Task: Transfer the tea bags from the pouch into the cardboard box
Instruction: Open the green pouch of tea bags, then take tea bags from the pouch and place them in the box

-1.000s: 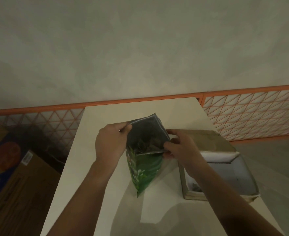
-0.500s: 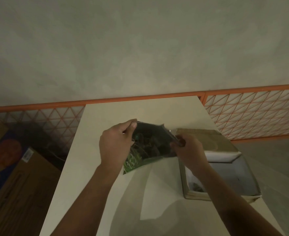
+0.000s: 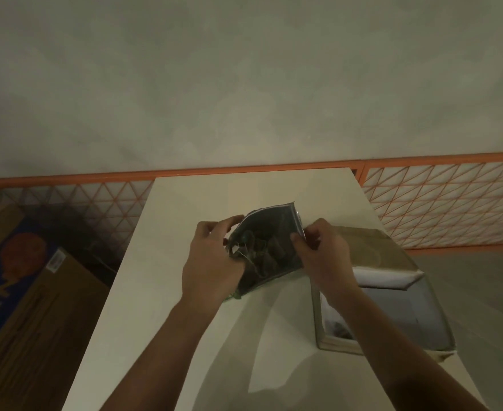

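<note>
The pouch [image 3: 269, 250] is held above the table [image 3: 185, 292], clear of its surface, mouth opened toward the camera and its long axis running from the far upper rim down to a green bottom corner at the near left. Dark tea bags [image 3: 262, 252] and a pale string show inside the mouth; their count cannot be told.

Grip: 2 hands are on the pouch. The left hand [image 3: 214, 262] clasps the left edge of the mouth, fingers curled over the rim. The right hand [image 3: 323, 256] pinches the right edge between thumb and fingers. Both are closed on the pouch, holding the mouth spread.

Key relation: the box [image 3: 392, 315] lies right of the pouch and nearer the camera, lid flap folded back on its far side, cavity open upward. Something dark lies in its near-left corner; what it is cannot be told. The right hand is the nearer to the box, its forearm crossing over the box's left wall. In my judgement the coming move, whether picking or tipping, must carry the pouch contents rightward and down.

Surface: pale, plain table, otherwise bare around the pouch.

Room: an orange lattice [image 3: 440, 203] runs behind the table beneath a grey wall [image 3: 244, 84]. A large carton [image 3: 21, 292] stands left of the table.
</note>
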